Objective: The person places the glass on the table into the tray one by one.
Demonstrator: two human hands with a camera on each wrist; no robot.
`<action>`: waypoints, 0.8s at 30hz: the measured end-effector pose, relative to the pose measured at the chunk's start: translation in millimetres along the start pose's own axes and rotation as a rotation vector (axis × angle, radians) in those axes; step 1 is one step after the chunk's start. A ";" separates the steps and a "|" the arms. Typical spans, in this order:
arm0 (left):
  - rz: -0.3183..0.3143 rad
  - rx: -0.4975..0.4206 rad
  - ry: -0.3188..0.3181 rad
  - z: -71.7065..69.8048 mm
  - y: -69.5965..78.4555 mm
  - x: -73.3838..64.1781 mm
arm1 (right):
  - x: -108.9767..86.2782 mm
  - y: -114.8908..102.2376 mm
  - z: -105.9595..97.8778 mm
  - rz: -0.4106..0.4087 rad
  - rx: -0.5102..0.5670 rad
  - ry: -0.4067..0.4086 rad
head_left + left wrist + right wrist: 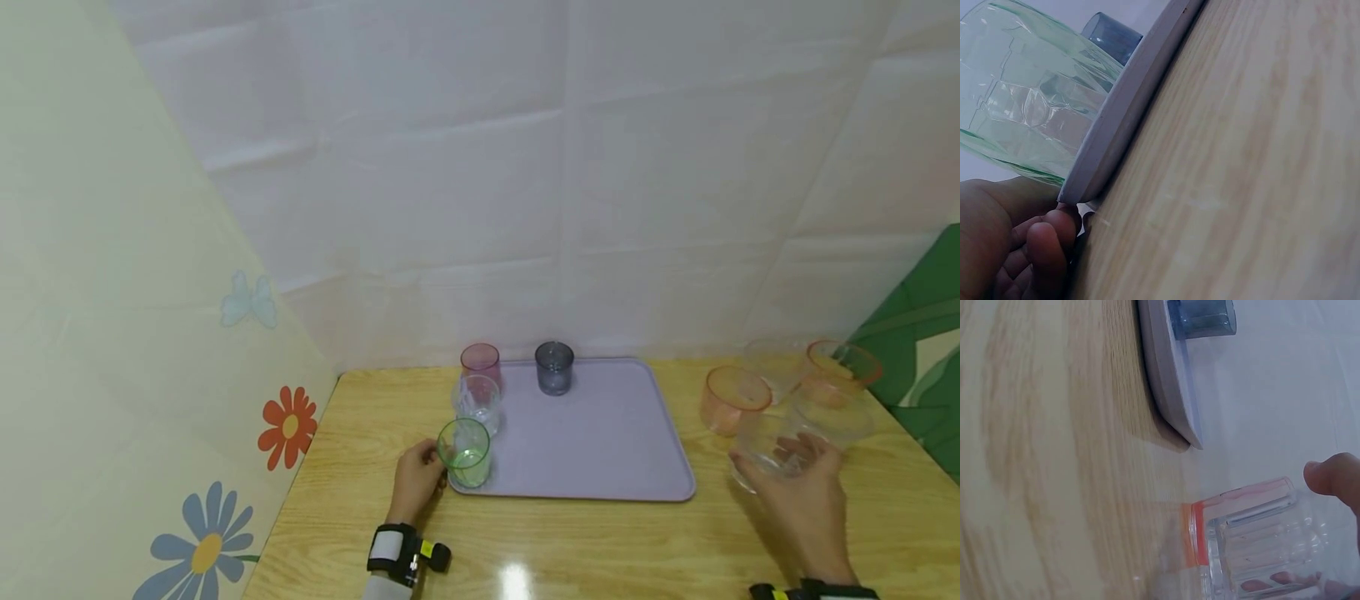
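At the front left corner of the lilac tray (577, 442), my left hand (417, 479) grips the rim, with fingers (1050, 240) curled beneath the edge. A green-rimmed glass (465, 454) stands on that corner beside the hand. Behind it on the tray are a clear glass (477, 406) and a pink glass (480, 362); a dark grey glass (554, 368) stands at the back. My right hand (813, 492) is around a clear glass (1260, 544) right of the tray. Its thumb (1335, 478) appears apart from the glass, and some fingers show through it.
Right of the tray, an orange glass (731, 404), a second orange-rimmed glass (843, 362) and other clear glasses (836, 408) stand close together on the wooden table (600, 542). A pale wall cover (525, 208) rises directly behind the table.
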State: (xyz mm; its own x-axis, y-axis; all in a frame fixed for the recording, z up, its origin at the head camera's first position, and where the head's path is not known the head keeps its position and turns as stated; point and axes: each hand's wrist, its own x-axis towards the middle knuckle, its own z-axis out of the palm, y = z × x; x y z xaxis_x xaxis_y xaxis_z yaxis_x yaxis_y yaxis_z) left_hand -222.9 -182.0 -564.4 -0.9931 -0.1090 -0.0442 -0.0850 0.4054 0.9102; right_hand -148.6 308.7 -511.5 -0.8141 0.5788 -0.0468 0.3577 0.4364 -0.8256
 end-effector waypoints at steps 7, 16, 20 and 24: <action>0.006 -0.009 0.001 0.5 0.7 -0.9 | -3.8 -1.2 1.4 -0.052 0.003 0.005; -0.011 -0.018 -0.005 0.3 -0.5 0.7 | -8.3 -6.9 3.5 -0.116 -0.015 -0.029; -0.012 -0.022 -0.006 0.4 -1.0 0.8 | -8.6 -12.8 6.7 -0.130 -0.020 -0.045; -0.006 -0.014 -0.003 0.5 -1.4 0.9 | -9.3 -17.7 13.3 -0.153 -0.003 -0.025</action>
State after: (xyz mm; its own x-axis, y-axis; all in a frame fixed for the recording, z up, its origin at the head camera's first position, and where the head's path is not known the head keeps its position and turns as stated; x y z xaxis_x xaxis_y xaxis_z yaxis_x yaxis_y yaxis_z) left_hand -223.7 -182.2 -565.9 -0.9928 -0.1084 -0.0513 -0.0901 0.3916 0.9157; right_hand -153.5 286.5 -504.0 -0.8706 0.4876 0.0654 0.2297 0.5203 -0.8225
